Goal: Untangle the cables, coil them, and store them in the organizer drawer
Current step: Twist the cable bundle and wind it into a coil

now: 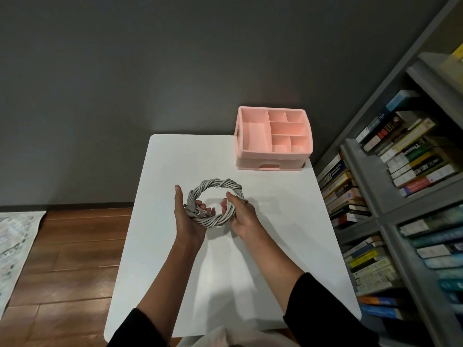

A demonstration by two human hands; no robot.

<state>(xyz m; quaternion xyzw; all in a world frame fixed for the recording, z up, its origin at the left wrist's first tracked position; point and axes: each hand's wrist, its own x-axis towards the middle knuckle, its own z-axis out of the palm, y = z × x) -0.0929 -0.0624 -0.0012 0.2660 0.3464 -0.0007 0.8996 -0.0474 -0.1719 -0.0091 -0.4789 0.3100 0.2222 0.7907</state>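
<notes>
Cables, grey and twisted together into one round coil, sit in my hands just over the middle of the white tabletop. My left hand cups the coil's left side, fingers curled up through the ring beside the plug ends, thumb straight. My right hand grips the coil's right side, fingers wrapped round the strands. The pink organizer stands well apart at the far right corner of the tabletop, its top compartments bare and its front drawer pushed in. I see no label on it. Books fill the grey bookshelf to the right, and I cannot read their blurred spines.
</notes>
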